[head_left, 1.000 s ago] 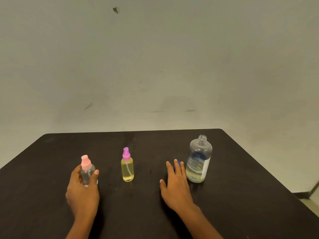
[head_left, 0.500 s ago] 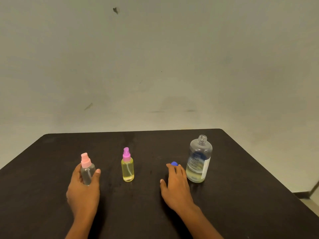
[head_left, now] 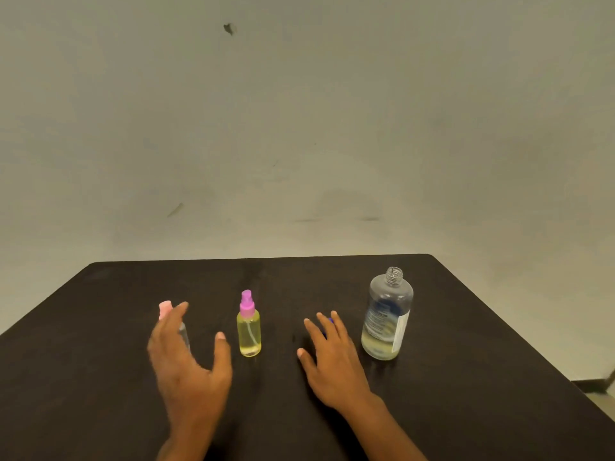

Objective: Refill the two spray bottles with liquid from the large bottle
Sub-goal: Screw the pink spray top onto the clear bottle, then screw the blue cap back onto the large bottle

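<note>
Spray bottles: two, clear plastic. The pink-capped spray bottle stands partly behind the left hand; the magenta-capped spray bottle, holding yellow liquid, is beside it.
Large clear uncapped bottle: one, at right on the black table; blue-white label illegible.
Left hand: spread, gripping nothing.
Right hand: flat, its fingers over the small blue cap.

Three bottles stand upright in a row across the dark bench. On the left is the pink-topped spray bottle, its clear body mostly hidden and blurred. In the middle, well apart from it, the purple-topped spray bottle is filled nearly to the shoulder with pale yellow liquid. On the right, the large bottle is clear, uncapped and labelled, with yellowish liquid only near its bottom. A bit of blue cap shows near its left.
</note>
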A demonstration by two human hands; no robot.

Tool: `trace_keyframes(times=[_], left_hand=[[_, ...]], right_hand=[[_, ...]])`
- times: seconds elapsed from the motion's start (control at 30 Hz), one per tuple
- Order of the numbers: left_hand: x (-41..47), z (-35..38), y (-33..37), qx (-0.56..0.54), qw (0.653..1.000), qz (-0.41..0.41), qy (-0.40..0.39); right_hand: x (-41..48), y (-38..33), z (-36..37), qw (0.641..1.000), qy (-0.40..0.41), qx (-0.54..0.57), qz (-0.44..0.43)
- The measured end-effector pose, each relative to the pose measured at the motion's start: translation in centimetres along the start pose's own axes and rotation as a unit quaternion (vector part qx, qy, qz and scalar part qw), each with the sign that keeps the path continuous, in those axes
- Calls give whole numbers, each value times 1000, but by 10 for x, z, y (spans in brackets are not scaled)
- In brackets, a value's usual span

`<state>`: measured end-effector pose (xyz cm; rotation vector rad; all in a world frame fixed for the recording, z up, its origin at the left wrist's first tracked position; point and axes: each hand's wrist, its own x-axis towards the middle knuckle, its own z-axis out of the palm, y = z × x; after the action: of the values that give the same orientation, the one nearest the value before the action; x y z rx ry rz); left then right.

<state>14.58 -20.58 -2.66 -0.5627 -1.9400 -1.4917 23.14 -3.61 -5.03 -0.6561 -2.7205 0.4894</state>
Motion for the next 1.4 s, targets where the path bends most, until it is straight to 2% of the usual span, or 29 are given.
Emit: trace_keyframes(times=[0.17,0.33,0.53,0.73,0.9,1.07,1.17,1.3,1.4], left_hand=[[-14,16,2,-11,990,28,-141],[-16,28,-1,-17,977,10,-213],[-9,34,-8,-103,953,-150,-240],[-9,34,-16,-111,951,-161,-241],[-10,35,-17,-105,953,-161,-236],[-11,34,-18,-108,954,-156,-233],[-11,33,-15,-110,956,-149,-227],[-12,28,-7,-90,965,-137,-205],[-17,25,8,-91,984,-55,-141]], right_hand=[[-3,3,0,998,65,17,-19],[-4,5,-1,995,95,30,-30],[-2,7,-2,995,89,42,-23],[-2,9,-1,994,91,58,-17],[-2,10,2,985,123,121,5],[-3,4,-1,952,215,215,-20],[-6,-6,-10,913,298,270,-62],[-10,-13,-23,865,407,277,-101],[-9,-10,-34,833,472,261,-125]])
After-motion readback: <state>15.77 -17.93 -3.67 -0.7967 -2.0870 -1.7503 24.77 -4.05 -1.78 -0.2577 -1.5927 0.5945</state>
